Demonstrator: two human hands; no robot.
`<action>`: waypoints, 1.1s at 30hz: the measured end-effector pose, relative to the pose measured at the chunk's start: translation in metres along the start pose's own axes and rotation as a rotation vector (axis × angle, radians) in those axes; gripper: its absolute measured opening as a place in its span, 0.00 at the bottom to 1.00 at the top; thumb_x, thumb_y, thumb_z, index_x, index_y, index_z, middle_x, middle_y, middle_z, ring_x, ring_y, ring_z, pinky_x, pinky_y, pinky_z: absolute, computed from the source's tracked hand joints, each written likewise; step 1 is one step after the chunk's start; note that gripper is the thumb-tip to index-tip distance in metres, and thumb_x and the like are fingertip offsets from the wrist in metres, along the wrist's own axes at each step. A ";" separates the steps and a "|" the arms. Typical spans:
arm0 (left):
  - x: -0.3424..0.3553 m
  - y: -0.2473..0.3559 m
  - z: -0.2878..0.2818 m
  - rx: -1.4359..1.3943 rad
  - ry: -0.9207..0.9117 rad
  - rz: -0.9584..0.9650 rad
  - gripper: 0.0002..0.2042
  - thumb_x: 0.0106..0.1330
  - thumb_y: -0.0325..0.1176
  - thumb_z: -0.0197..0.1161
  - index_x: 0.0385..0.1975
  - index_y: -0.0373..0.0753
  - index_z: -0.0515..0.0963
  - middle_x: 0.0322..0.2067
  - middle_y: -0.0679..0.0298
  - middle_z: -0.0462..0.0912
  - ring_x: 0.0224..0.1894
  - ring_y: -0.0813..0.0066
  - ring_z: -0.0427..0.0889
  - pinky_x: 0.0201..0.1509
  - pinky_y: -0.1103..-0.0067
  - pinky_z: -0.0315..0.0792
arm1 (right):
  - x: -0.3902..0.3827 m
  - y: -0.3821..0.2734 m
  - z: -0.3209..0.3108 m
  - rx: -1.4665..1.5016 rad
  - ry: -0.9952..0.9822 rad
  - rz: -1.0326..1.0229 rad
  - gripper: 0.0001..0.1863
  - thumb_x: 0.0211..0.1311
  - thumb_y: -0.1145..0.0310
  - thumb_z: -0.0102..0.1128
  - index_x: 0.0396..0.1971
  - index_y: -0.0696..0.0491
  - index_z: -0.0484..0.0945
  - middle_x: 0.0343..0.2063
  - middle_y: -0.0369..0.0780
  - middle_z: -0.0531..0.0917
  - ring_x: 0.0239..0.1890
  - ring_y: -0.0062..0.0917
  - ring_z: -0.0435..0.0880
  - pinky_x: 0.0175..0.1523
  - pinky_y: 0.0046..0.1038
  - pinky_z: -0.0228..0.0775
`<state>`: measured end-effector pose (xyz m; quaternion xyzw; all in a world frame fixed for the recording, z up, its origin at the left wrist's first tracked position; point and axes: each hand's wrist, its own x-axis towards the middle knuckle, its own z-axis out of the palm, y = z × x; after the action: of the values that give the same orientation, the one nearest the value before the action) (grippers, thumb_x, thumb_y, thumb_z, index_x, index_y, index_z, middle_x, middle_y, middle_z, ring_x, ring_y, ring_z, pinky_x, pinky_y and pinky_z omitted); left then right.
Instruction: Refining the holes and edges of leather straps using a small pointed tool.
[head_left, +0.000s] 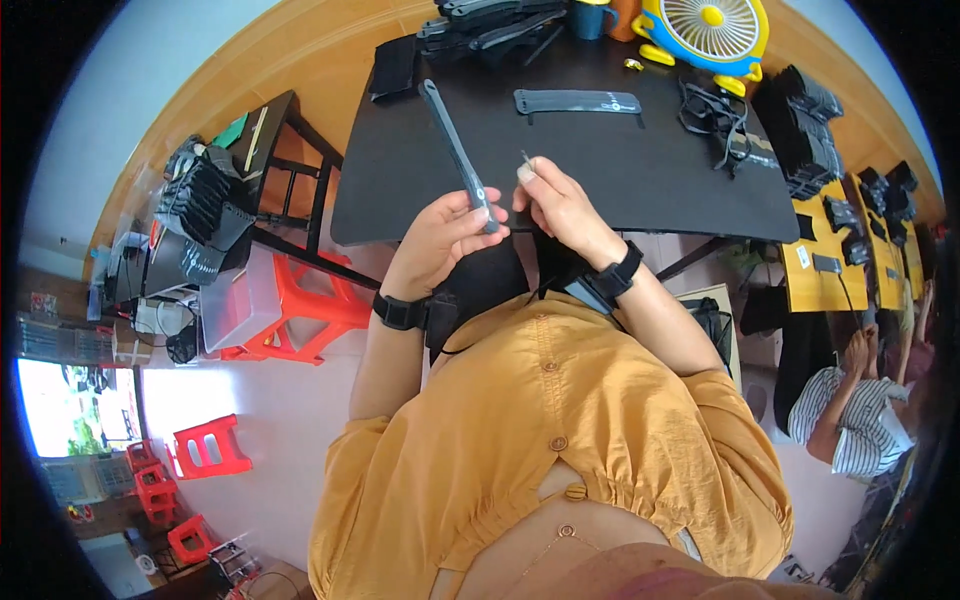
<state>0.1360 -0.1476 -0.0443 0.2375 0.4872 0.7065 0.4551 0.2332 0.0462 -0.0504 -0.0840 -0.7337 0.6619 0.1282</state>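
Note:
My left hand (pixel 437 238) is closed on the near end of a long, flat dark grey strap (pixel 452 140), which tilts up and away over the table. Across from it, my right hand (pixel 566 210) pinches a small, thin metallic piece (pixel 527 160) between thumb and fingers; most of it is hidden, so its kind does not show. A similar grey strap (pixel 577 101) lies flat on the black table (pixel 400 190), beyond my right hand. Both hands are above the near edge of the table, apart from each other.
A pile of dark straps (pixel 490 28), a black pad (pixel 394 68), a blue mug (pixel 592 20) and a yellow-blue fan (pixel 710 30) stand at the back. Tangled black cords (pixel 715 115) lie right. A red stool (pixel 300 310) is at left; a person in stripes (pixel 850 420) works at right.

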 end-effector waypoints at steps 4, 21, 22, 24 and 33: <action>0.007 -0.005 -0.005 -0.132 0.058 0.059 0.18 0.73 0.31 0.54 0.58 0.28 0.68 0.45 0.55 0.81 0.46 0.67 0.83 0.52 0.77 0.80 | -0.011 -0.013 -0.001 -0.023 -0.099 0.147 0.19 0.75 0.53 0.45 0.35 0.54 0.76 0.21 0.34 0.77 0.24 0.18 0.75 0.32 0.24 0.67; 0.019 0.008 0.023 -0.391 0.041 0.186 0.18 0.75 0.34 0.52 0.58 0.29 0.69 0.47 0.55 0.80 0.47 0.72 0.81 0.53 0.79 0.78 | -0.033 -0.048 0.008 -0.537 0.062 -0.275 0.07 0.69 0.64 0.55 0.36 0.51 0.78 0.23 0.43 0.80 0.27 0.39 0.81 0.31 0.34 0.72; 0.021 0.007 0.024 -0.394 0.047 0.178 0.18 0.75 0.34 0.52 0.58 0.29 0.69 0.47 0.55 0.80 0.47 0.72 0.81 0.53 0.79 0.78 | -0.032 -0.047 0.008 -0.577 0.085 -0.315 0.06 0.68 0.65 0.56 0.36 0.51 0.79 0.24 0.42 0.80 0.27 0.39 0.81 0.31 0.35 0.73; 0.024 0.006 0.026 -0.399 0.070 0.173 0.16 0.75 0.34 0.53 0.55 0.30 0.71 0.46 0.55 0.80 0.46 0.71 0.81 0.53 0.77 0.76 | -0.030 -0.046 0.005 -0.632 0.099 -0.350 0.05 0.67 0.66 0.56 0.36 0.50 0.79 0.25 0.42 0.80 0.27 0.39 0.81 0.31 0.35 0.73; 0.035 0.005 0.030 -0.466 0.076 0.063 0.17 0.76 0.35 0.51 0.56 0.28 0.70 0.46 0.56 0.81 0.44 0.76 0.82 0.49 0.83 0.80 | -0.025 -0.039 -0.009 -0.797 0.149 -0.485 0.04 0.62 0.70 0.58 0.36 0.48 0.78 0.26 0.39 0.80 0.27 0.38 0.82 0.30 0.35 0.75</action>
<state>0.1408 -0.1030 -0.0316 0.1144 0.3200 0.8221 0.4569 0.2615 0.0428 -0.0123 -0.0003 -0.9179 0.2719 0.2891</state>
